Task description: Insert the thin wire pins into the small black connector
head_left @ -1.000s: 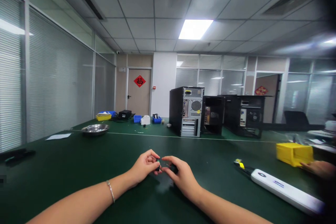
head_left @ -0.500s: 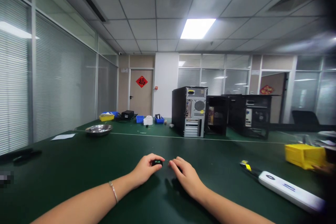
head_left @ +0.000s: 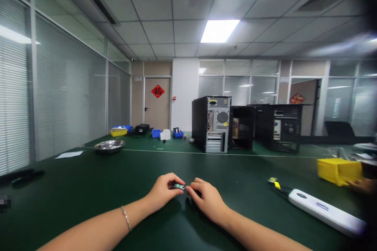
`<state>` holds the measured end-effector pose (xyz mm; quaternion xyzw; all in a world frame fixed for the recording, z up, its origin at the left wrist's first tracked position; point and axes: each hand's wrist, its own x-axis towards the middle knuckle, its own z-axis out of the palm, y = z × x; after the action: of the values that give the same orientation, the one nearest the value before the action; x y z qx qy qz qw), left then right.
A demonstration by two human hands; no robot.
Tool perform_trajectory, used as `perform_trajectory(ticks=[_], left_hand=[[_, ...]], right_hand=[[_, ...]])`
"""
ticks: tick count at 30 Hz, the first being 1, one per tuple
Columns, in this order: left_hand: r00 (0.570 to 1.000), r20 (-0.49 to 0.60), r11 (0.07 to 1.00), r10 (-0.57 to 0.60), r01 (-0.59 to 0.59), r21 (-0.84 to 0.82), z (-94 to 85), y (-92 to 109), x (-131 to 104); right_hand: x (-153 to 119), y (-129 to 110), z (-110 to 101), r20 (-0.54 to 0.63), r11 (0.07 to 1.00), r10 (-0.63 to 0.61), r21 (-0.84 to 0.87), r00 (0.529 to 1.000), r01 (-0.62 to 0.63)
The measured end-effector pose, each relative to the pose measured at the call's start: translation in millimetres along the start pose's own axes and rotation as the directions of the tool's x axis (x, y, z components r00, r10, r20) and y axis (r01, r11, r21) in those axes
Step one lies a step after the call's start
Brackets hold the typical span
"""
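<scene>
My left hand (head_left: 165, 189) pinches a small black piece with a green circuit board showing (head_left: 178, 186) between thumb and fingers, just above the green table (head_left: 141, 227). Close by on the right is my right hand (head_left: 203, 194), its thumb and index finger pressed together at the piece's right end. Whether those fingertips touch the piece or grip something tiny, I cannot make out. A bracelet (head_left: 126, 218) circles my left wrist.
A white power strip (head_left: 324, 208) lies at right, below a yellow bin (head_left: 338, 171) with another person's hand (head_left: 357, 184) beside it. Computer towers (head_left: 218, 125) stand at the back. A metal bowl (head_left: 109, 146), paper (head_left: 69, 155) and small blue bins (head_left: 178, 134) lie further left.
The piece in my left hand has turned, showing more of its green board. My right fingertips have moved left and slightly down, closer to it. The view has shifted slightly.
</scene>
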<state>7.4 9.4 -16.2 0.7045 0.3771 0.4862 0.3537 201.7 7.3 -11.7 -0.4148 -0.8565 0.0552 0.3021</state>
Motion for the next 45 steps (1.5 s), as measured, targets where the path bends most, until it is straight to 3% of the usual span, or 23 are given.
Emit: perform_trajectory(ticks=[6, 10, 22, 27, 37, 42, 45], left_hand=[[0.997, 0.041, 0.985, 0.072, -0.077, 0.154, -1.9, 4, -2], [0.996, 0.053, 0.982, 0.075, -0.083, 0.167, -3.5, 0, -1], [0.997, 0.026, 0.997, -0.066, 0.067, -0.044, -1.8, 1, -2], [0.986, 0.091, 0.969, -0.142, 0.157, -0.188, -0.1, 7, -3], [0.976, 0.105, 0.913, -0.188, 0.214, -0.347, -1.4, 2, -1], [0.98, 0.094, 0.863, -0.176, 0.2, -0.464, -0.2, 3, -2], [0.982, 0.052, 0.874, -0.179, 0.183, -0.449, 0.4, 2, -2]], right_hand=[[-1, -1, 0, -0.004, 1.0, 0.01, 0.007, 1.0, -0.01], [0, 0, -1, -0.014, 1.0, 0.006, 0.024, 1.0, -0.005], [0, 3, -2, -0.004, 0.996, -0.031, 0.079, 1.0, 0.032], [0, 3, -2, 0.009, 0.992, -0.05, 0.117, 0.999, 0.049], [0, 5, -1, -0.041, 0.994, 0.019, 0.11, 0.999, -0.015], [0, 7, 0, -0.053, 0.992, -0.015, 0.125, 0.999, 0.022], [0, 8, 1, -0.059, 0.988, -0.031, 0.148, 0.998, 0.04]])
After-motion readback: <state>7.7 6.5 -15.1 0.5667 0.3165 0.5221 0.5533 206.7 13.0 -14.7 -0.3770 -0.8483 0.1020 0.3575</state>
